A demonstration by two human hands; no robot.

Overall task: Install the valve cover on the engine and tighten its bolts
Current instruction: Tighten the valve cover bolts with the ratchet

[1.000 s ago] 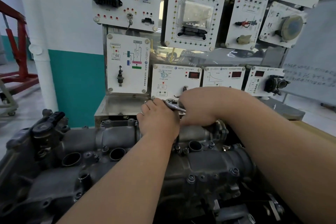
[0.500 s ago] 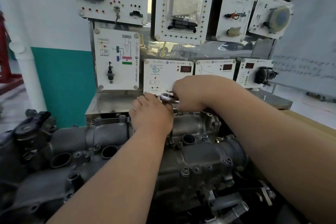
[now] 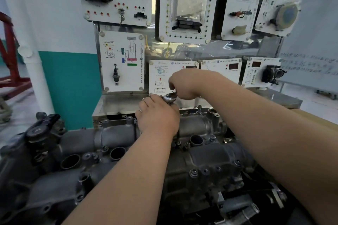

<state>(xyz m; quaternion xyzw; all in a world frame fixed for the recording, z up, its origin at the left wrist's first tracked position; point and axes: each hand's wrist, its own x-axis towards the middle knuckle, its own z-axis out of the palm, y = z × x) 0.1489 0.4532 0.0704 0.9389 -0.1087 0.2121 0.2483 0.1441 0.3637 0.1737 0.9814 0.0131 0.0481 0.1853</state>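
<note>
Background: white instrument panels [image 3: 188,7] on a board, with a teal-and-white wall to the left.
Valve cover [image 3: 210,151]: grey, spanning the foreground beneath both forearms.
Ratchet [image 3: 169,97]: chrome head above the cover's far edge.
Left hand [image 3: 158,115]: fingers curled under the ratchet head.
Right hand [image 3: 184,84]: fingers wrapped round the ratchet handle.

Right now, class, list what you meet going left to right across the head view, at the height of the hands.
red stand → white pipe → diagram panel → left hand → right hand → throttle-body panel
</note>
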